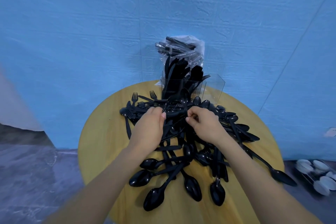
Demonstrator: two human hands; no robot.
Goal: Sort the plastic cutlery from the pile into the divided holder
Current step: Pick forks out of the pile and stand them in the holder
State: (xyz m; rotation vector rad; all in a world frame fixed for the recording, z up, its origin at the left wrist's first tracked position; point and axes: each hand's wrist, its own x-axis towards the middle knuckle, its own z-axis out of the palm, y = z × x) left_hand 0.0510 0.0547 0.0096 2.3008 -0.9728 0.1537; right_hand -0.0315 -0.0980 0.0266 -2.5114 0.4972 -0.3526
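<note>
A big pile of black plastic cutlery (pixel 183 143), spoons, forks and knives, covers the round yellow table (pixel 101 138). At the table's far edge stands a clear divided holder (pixel 213 89); its left compartments hold upright black knives and forks, its right compartment looks empty. My left hand (pixel 150 127) sits over the pile's far middle, fingers curled down among the pieces. My right hand (pixel 203 123) is beside it, thumb and fingers pinching a thin black piece. Which pieces the hands hold is hard to make out.
A clear plastic bag (pixel 187 47) with more black cutlery stands behind the holder against the blue wall. A tray of white spoons (pixel 316 176) lies on the grey floor at the right. A spoon (pixel 278 172) overhangs the table's right edge.
</note>
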